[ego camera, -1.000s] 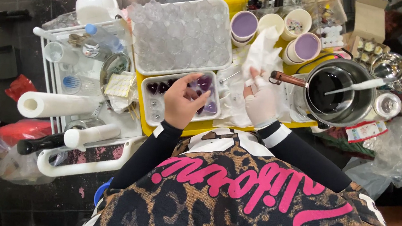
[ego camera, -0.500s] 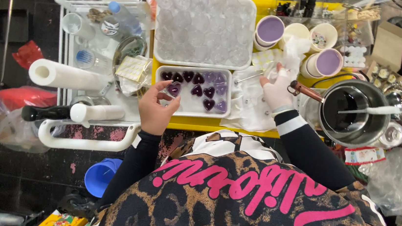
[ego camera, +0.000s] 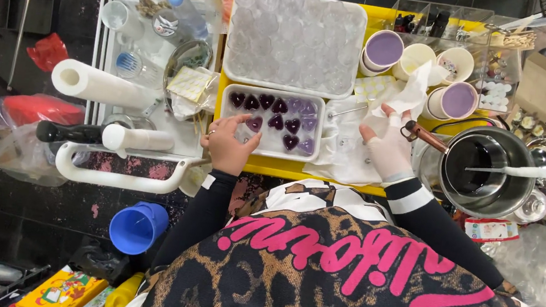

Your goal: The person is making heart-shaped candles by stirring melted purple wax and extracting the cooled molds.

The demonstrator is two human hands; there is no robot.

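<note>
Head view: a person's two hands work over a yellow table (ego camera: 285, 169) in the middle of the frame.
Left hand: the bare hand (ego camera: 227, 144) sits at the lower left edge of the tray, fingers curled, tips pinched narrow at a purple heart (ego camera: 254, 124); whether the heart is lifted or only touched I cannot tell.
Tray: a white tray (ego camera: 268, 150), centre of the frame, holds dark and lighter purple hearts in two loose rows.
Right hand: the gloved hand (ego camera: 388, 144), right of the tray, holds a white tissue (ego camera: 412, 93) that stands up toward the cups.
Cloth: a white cloth (ego camera: 342, 160) lies under the right hand, just beside the tray.
Mould: a large clear mould (ego camera: 294, 39) fills the upper centre, touching the tray's top edge.
Cups: paper cups (ego camera: 422, 61), two with purple filling, stand at upper right.
Pot: a steel pot (ego camera: 481, 170) with dark liquid and a white spoon sits at the right edge.
Cart: a white cart (ego camera: 121, 175) at the left carries a paper roll (ego camera: 99, 83) and a bottle (ego camera: 183, 15).
Bucket: a blue bucket (ego camera: 139, 226) stands on the floor, lower left.
</note>
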